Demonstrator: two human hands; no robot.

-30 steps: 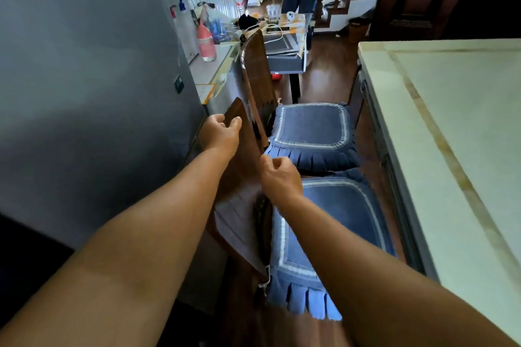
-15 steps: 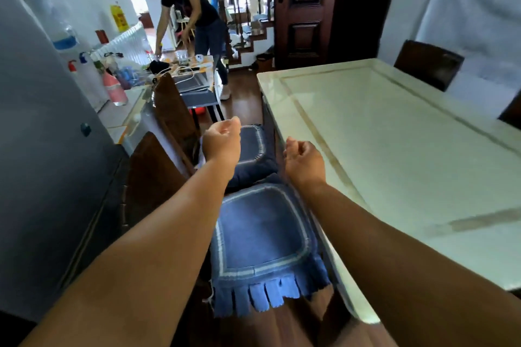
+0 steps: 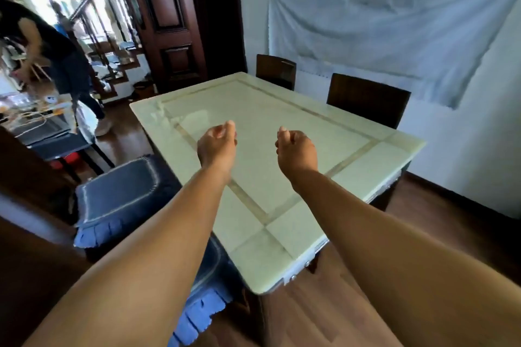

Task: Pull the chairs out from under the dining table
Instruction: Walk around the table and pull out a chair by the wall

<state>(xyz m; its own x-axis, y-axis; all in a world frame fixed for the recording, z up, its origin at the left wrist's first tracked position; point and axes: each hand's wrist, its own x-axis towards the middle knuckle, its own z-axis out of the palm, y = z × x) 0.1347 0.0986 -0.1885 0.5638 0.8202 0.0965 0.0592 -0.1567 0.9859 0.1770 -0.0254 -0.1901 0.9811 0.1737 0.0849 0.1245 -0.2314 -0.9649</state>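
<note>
My left hand [image 3: 217, 146] and my right hand [image 3: 296, 149] hover side by side above the pale green stone dining table [image 3: 282, 104], fingers loosely curled, holding nothing. On the table's left side stand two chairs with blue fringed cushions: one [image 3: 118, 191] clear of the table edge, the nearer one [image 3: 208, 301] partly hidden under my left arm and the table corner. Along the far side, two dark wooden chair backs [image 3: 276, 70] [image 3: 368, 98] stand close against the table edge.
Another person [image 3: 64, 65] bends over a small cluttered table [image 3: 42, 124] at the left. A dark wooden door [image 3: 169, 22] and a staircase lie beyond. A white cloth [image 3: 394, 36] hangs on the right wall. Wooden floor [image 3: 451, 220] runs along the table's right end.
My hands have let go of the near chair's backrest and risen over the tabletop. The view has swung right, from the fridge side to the table and far chairs.
</note>
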